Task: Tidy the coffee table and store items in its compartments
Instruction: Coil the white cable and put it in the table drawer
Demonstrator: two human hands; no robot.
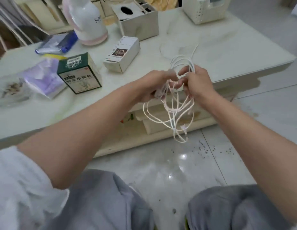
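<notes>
A tangle of thin white cables [175,113] hangs in front of the cream coffee table [227,52], over its front edge. My left hand [154,87] grips the bundle from the left. My right hand [197,82] holds the looped strands from the right, fingers threaded through them. Loose loops and plug ends dangle down toward the floor. One strand still trails back across the tabletop. Below the tabletop, an open lower compartment [161,123] shows behind the hanging cables.
On the table stand a green box [79,73], a white carton [122,53], a purple packet [44,78], a white-pink flask [87,20], a blue-silver pouch [58,44], a tissue box [136,19] and a white basket [206,9]. My knees sit below on the tiled floor.
</notes>
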